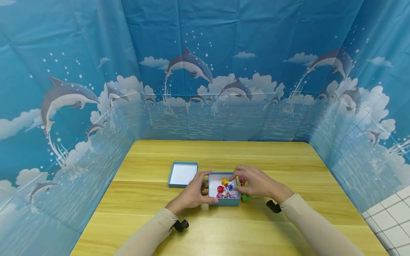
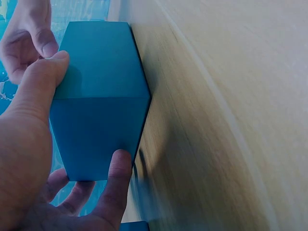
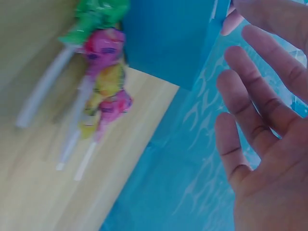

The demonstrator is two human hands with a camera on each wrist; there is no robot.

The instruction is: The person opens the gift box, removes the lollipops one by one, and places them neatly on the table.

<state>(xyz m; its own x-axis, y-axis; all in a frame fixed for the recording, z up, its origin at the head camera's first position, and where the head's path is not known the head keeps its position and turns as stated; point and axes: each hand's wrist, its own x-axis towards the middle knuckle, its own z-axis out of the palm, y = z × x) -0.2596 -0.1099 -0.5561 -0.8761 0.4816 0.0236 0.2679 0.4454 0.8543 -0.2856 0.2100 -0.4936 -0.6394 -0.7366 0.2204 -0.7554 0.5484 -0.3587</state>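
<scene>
My left hand [image 1: 193, 192] grips the left side of an open blue box [image 1: 228, 202], thumb at the front and fingers around the side and back. Inside the box lie several wrapped lollipops, among them a yellow one [image 1: 225, 181], a red one [image 1: 220, 189] and a blue one [image 1: 230, 187]. Over the box's right edge reaches my right hand [image 1: 254, 181], its fingers loosely spread in the right wrist view, with no lollipop visible in it. Beside the box, partly under that hand, are a green lollipop [image 3: 102, 14], a yellow one [image 3: 109, 79] and pink ones [image 3: 105, 50].
A blue-rimmed box lid [image 1: 183, 174] with a white inside lies behind and left of the box. The wooden table [image 1: 153, 227] is bounded at the back and sides by blue dolphin-print curtains [image 1: 211, 117]. White tiles [image 1: 394, 209] show at the far right.
</scene>
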